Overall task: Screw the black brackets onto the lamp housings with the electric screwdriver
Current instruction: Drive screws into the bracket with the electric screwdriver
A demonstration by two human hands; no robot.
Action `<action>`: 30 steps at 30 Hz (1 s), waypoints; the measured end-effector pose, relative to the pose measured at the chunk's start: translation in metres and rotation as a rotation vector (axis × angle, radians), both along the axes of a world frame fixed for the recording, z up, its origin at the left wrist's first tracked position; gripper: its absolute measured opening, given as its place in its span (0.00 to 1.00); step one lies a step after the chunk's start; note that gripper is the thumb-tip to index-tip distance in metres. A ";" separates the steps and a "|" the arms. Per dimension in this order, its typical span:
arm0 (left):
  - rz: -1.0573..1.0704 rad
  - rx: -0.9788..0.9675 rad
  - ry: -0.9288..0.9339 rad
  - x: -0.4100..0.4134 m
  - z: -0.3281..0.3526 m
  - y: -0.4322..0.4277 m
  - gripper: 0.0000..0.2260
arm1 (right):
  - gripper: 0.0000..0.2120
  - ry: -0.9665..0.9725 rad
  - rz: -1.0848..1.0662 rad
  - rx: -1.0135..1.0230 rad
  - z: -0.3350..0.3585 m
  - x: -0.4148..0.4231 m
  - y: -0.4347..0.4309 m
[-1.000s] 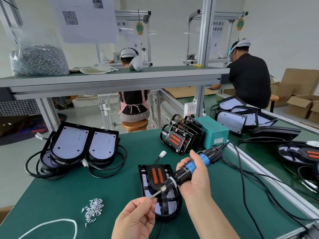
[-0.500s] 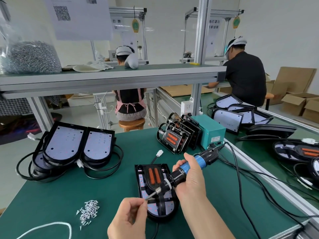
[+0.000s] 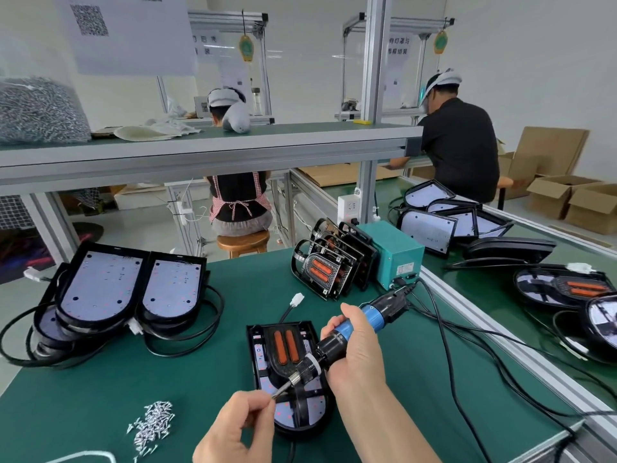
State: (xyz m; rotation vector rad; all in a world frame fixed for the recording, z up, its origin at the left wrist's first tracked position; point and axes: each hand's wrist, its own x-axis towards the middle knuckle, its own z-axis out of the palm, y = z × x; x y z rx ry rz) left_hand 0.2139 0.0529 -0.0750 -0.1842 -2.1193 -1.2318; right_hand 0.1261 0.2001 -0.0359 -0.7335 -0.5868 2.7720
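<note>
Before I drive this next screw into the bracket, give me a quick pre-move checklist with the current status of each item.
1. Electric screwdriver gripped in right hand: ok.
2. Left hand pinched at the bit tip, apparently seating a screw: cannot tell, the screw is hidden by the fingers.
3. Lamp housing flat on the green mat, black bracket lying in it: ok.
4. Bit lined up with a bracket hole: not ok, the tip is still off the bracket.
5. Loose screws within reach to the left: ok.
6. Screwdriver cord clear of the housing: ok.
</note>
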 end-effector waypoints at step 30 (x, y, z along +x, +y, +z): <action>-0.132 0.117 -0.245 -0.035 -0.028 -0.012 0.39 | 0.13 0.019 -0.066 -0.052 0.015 -0.027 0.018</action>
